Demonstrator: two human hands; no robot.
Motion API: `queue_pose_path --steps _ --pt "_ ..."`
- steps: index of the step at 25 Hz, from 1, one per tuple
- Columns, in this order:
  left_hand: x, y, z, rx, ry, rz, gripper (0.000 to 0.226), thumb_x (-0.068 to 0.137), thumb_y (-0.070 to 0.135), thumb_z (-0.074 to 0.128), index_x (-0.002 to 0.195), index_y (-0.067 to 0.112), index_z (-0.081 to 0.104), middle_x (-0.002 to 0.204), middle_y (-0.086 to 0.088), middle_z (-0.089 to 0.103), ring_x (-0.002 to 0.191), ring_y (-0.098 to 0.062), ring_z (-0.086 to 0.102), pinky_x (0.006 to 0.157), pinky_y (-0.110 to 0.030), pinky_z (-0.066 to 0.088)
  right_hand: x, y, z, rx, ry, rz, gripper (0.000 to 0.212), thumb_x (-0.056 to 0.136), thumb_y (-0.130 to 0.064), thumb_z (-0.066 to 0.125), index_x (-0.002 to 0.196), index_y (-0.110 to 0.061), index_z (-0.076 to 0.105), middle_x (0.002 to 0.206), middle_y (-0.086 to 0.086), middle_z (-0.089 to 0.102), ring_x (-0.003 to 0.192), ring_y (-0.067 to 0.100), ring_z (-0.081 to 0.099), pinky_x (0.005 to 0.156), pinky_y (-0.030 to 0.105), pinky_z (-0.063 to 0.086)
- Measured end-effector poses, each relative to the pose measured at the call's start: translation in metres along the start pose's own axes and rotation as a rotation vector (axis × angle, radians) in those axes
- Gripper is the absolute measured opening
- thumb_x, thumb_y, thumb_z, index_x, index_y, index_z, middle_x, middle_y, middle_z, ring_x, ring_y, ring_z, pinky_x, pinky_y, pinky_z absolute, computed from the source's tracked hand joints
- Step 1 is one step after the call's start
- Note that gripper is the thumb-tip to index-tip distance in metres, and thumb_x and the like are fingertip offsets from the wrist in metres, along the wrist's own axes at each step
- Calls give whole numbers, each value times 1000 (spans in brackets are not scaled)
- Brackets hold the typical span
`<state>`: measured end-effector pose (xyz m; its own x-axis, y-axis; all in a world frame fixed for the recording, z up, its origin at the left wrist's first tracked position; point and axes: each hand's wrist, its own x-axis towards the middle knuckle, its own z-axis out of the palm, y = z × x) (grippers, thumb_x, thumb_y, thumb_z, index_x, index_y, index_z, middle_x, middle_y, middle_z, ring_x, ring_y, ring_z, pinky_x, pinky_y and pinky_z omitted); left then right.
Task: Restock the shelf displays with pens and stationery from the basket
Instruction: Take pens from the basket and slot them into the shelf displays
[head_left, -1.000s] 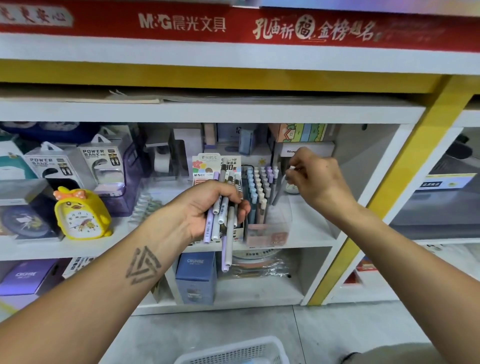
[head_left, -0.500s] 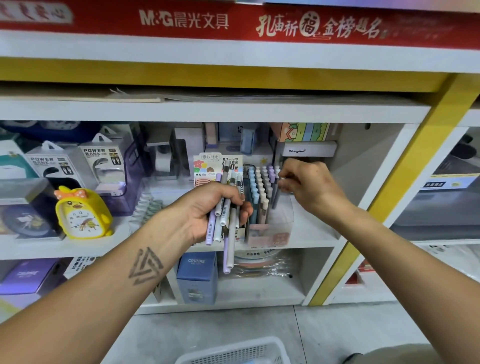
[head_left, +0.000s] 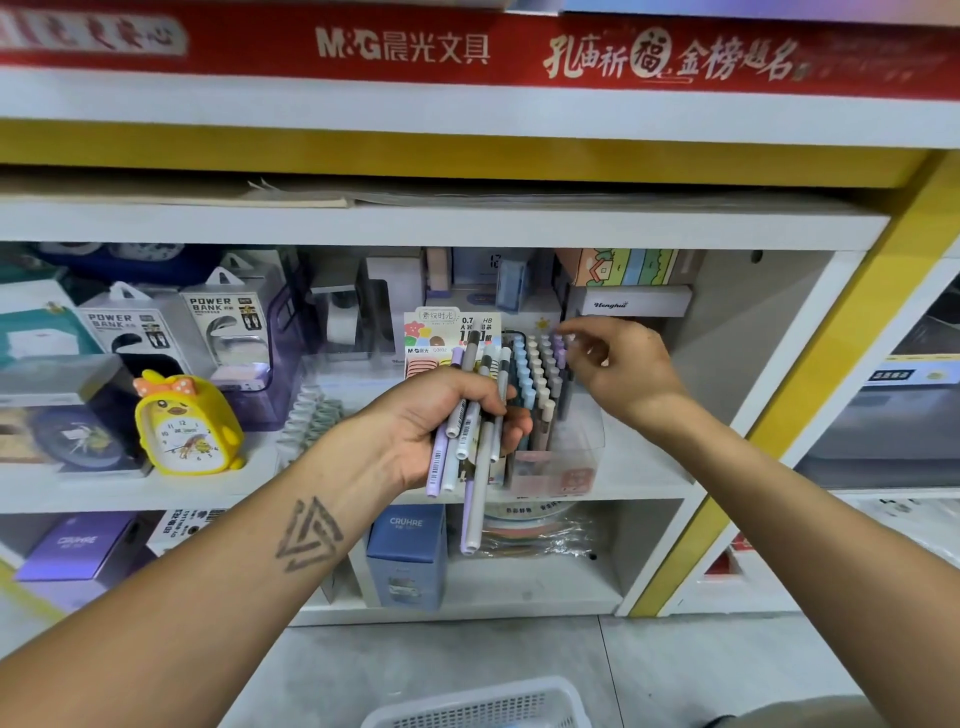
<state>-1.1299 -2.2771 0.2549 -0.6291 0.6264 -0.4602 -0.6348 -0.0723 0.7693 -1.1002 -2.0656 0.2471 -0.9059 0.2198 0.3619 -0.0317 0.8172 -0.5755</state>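
Note:
My left hand (head_left: 457, 415) grips a bundle of pens (head_left: 470, 441), lilac, grey and white, held upright in front of the middle shelf. Just behind it stands a clear display box (head_left: 574, 470) packed with upright pens with blue, beige and lilac caps (head_left: 540, 371). My right hand (head_left: 621, 369) hovers over the box's back right corner, its fingers loose and spread above the lilac caps, holding nothing. The white plastic basket (head_left: 483, 706) shows at the bottom edge, on the floor below my arms.
A yellow duck alarm clock (head_left: 187, 421) and power bank boxes (head_left: 228, 332) fill the shelf's left side. A blue CRUHRE box (head_left: 408, 551) stands on the shelf below. A yellow post (head_left: 810, 389) borders the bay on the right.
My right hand dropped from above the box to the back row of pens, then lifted slightly with its fingers loosened. The left hand and its bundle stayed put.

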Motion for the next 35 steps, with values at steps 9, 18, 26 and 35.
queue_pose_path --steps 9,18,26,35 --pt "-9 -1 5 6 -139 -12 34 83 -14 43 74 -7 75 85 -29 70 76 -34 74 63 -35 62 -6 -38 5 620 -219 250 21 89 -15 75 109 -12 69 63 -2 70 50 9 56 42 20 39" --pt "-6 0 -4 6 25 -6 21 82 -14 43 92 -4 59 79 -27 69 67 -34 71 64 -41 62 2 -34 -11 975 -49 301 17 87 4 66 102 -4 68 70 9 67 52 17 56 45 24 45" --pt "2 -2 6 19 91 16 19 83 -14 45 93 -2 57 71 -23 66 55 -25 64 50 -29 56 -4 8 -29 -39 144 -74 21 91 -14 66 110 -23 65 80 -7 66 75 17 64 77 39 57" --pt "4 -3 11 7 84 17 18 83 -13 45 90 -3 58 71 -22 67 53 -26 64 52 -30 58 -14 25 -12 -217 104 -182 20 98 -25 61 117 -23 60 103 3 74 82 28 68 70 45 58"
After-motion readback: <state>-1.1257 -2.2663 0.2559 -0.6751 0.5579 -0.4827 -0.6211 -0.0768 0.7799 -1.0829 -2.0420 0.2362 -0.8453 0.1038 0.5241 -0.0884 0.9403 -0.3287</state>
